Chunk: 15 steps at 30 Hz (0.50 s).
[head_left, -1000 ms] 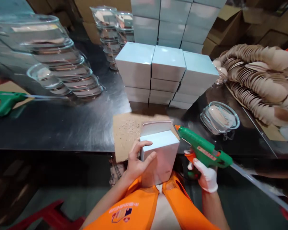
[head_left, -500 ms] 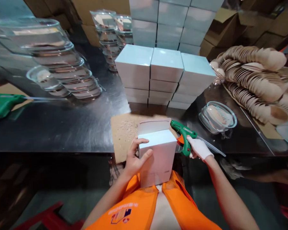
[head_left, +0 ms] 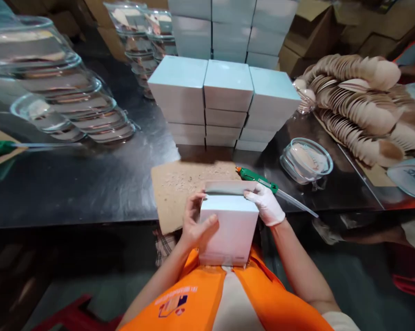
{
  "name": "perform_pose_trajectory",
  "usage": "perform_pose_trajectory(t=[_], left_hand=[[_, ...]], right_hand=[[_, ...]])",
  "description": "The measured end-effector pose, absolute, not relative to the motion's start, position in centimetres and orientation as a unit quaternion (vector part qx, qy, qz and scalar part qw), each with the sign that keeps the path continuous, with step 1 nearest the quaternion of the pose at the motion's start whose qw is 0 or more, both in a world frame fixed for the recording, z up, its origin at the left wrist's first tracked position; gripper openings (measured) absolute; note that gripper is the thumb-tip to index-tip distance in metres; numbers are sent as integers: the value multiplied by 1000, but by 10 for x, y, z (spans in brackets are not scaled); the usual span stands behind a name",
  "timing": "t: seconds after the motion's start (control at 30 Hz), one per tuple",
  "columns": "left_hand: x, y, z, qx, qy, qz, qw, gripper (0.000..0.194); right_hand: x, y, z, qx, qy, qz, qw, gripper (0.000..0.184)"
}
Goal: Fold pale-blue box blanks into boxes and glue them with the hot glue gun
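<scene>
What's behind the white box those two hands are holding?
Past its raised flap lies cardboard speckled with scraps, on the dark table; stacked white boxes stand farther back. The held box and flap hide part of the cardboard, so whatever is there can't be seen.

Head view, facing forward and down, blurry-ish
</scene>
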<state>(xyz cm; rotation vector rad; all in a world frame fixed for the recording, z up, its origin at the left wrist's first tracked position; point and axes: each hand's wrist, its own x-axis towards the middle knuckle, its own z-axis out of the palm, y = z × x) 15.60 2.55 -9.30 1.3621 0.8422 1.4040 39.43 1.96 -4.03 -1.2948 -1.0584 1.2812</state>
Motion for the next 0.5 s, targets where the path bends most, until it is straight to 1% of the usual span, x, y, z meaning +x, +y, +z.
perform_pose_trajectory(t=[0.07,0.1,0.13,0.17,0.2,0.27,0.3,0.33,0.4,0.43,0.47,0.5], left_hand=[[155,28,-96,525,310,617,498,63],[154,30,-97,528,297,624,494,62],[152,31,-98,542,292,619,487,54],[150,32,-99,559,294,609,479,42],[148,32,-99,575,301,595,474,33],[145,31,-99,592,311,576,470,29],[145,30,-98,592,316,573,471,29],[145,29,-97,590,319,573,472,29],[145,27,-95,591,321,573,469,30],[144,26,-92,595,322,572,464,30],[141,26,-89,599,325,573,455,31],[136,27,-85,598,334,580,440,31]], right_hand=[[403,12,-41,-493,-498,537,470,77],[407,9,-40,-468,-542,532,453,83],[410,5,-39,-446,-590,514,435,84],[411,3,-37,-430,-637,482,421,80],[410,1,-35,-422,-676,443,410,70],[405,-2,-33,-412,-725,376,404,45],[401,-2,-32,-403,-738,358,405,35],[397,-2,-32,-394,-745,352,409,29],[392,-2,-33,-379,-743,360,418,24],[392,-2,-34,-377,-737,374,419,25],[393,-2,-36,-379,-721,394,425,30],[396,-4,-39,-383,-696,416,441,44]])
